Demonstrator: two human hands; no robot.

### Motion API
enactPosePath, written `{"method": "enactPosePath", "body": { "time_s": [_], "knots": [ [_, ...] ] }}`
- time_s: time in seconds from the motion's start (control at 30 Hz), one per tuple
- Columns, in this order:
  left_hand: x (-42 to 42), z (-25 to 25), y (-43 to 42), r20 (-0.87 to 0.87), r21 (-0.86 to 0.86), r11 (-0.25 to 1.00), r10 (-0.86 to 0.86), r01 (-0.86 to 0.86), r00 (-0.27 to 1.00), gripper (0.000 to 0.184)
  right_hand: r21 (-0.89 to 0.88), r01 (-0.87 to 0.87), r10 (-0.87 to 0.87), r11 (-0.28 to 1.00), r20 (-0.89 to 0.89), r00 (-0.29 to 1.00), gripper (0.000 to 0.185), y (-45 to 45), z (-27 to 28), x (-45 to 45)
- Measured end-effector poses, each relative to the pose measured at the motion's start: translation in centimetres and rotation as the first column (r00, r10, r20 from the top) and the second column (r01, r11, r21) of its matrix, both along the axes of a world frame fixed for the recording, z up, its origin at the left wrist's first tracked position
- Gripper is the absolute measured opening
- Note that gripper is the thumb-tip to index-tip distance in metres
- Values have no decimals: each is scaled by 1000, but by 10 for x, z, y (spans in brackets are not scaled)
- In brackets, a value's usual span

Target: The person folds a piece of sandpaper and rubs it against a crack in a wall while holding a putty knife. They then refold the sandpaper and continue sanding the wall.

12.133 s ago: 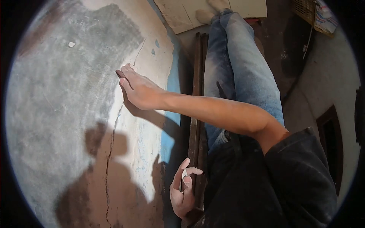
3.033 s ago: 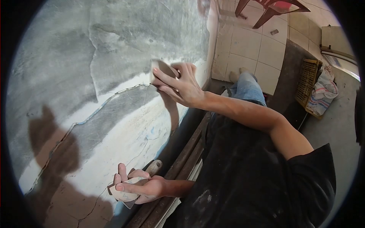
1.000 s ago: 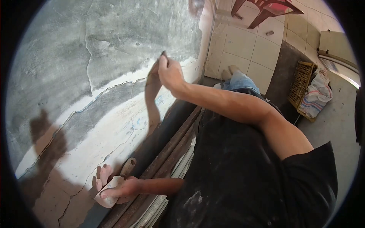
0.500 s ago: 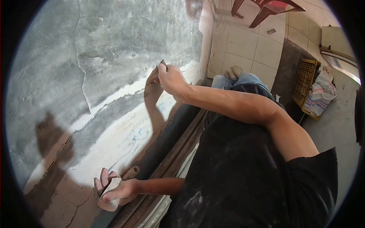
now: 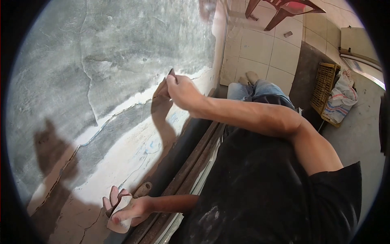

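My right hand (image 5: pixel 181 90) reaches across to the wall (image 5: pixel 134 53) and pinches a thin, dark-edged piece (image 5: pixel 171 73), probably folded sandpaper, close to a long crack (image 5: pixel 83 143) with white filler along it. Lower down, my left hand (image 5: pixel 132 208) holds a pale curved sheet (image 5: pixel 121 217) under the thumb, its other fingers spread behind it. A tool handle with a hole in its end (image 5: pixel 143 189) sticks out beside this hand; its blade is hidden.
Brown bars (image 5: pixel 191 167) run between the wall and my body. A yellow crate (image 5: pixel 324 87) with a striped sack (image 5: pixel 340 103) stands at the right. Beyond my feet are floor tiles (image 5: pixel 256 46), a small block (image 5: pixel 288 34) and a red chair (image 5: pixel 280 15).
Since 3.0 s ago my right hand has turned its knuckles towards the camera, hiding most of its piece. In the last half second it has moved slightly down. My left hand keeps hold of the sheet.
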State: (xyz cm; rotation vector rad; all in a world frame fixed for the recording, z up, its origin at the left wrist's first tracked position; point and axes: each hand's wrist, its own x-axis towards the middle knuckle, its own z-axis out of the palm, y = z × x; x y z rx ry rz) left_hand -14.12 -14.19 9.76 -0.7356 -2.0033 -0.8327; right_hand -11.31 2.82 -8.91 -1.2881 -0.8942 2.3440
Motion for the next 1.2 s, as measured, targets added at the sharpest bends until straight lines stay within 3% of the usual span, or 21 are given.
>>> {"method": "enactPosePath", "body": {
  "time_s": [0.07,0.17,0.27,0.3,0.4,0.43,0.5,0.57,0.77,0.87,0.9,0.93,1.0,1.03,1.13,1.2],
  "knots": [
    [0,-2,1,-16,3,1000,26,-26,1000,61,10,-15,15,1000,-45,999,45,3,1,7],
    [4,-1,7,-14,-16,998,64,-64,998,74,30,-19,16,999,111,994,44,5,-16,0],
    [1,-3,4,-37,13,999,39,-38,999,73,30,-56,54,998,63,997,45,5,-1,7],
    [3,-4,4,-40,-5,999,38,-38,998,71,2,35,-35,999,-69,997,46,2,9,10],
    [5,-3,10,-53,-3,999,48,-48,997,71,60,-45,39,997,97,995,46,5,-19,1],
    [6,-4,9,-57,-2,999,53,-53,997,71,-3,-59,59,998,135,989,44,12,-31,0],
    [6,-4,9,-64,-6,998,55,-55,996,71,146,-115,103,983,84,991,44,-4,-63,-8],
    [3,-9,7,-29,35,998,55,-54,998,72,21,-42,41,999,56,998,45,3,-21,-3],
    [11,-3,13,-42,0,996,85,-85,995,71,-198,-25,41,980,75,996,48,17,-26,2],
    [6,-6,12,-35,23,997,71,-70,997,70,49,-43,45,998,-25,999,47,0,-16,-1],
    [5,-4,10,-36,-3,998,65,-65,997,69,54,-94,93,994,26,995,47,4,-18,3],
    [6,-4,10,-39,-19,998,59,-60,997,69,-62,-126,128,990,37,991,46,10,-21,6],
    [8,-6,11,-34,21,997,81,-80,996,69,-57,-27,36,998,166,986,45,14,-30,11],
    [7,-5,12,-32,33,996,85,-84,996,68,-125,-143,154,982,87,984,42,18,-33,13],
    [6,-6,12,-27,36,996,82,-81,996,68,175,-122,104,977,109,989,40,-8,-22,5],
    [7,-5,15,-23,42,995,92,-91,995,69,51,-160,158,986,52,986,41,-3,-25,10]
  ]
}}
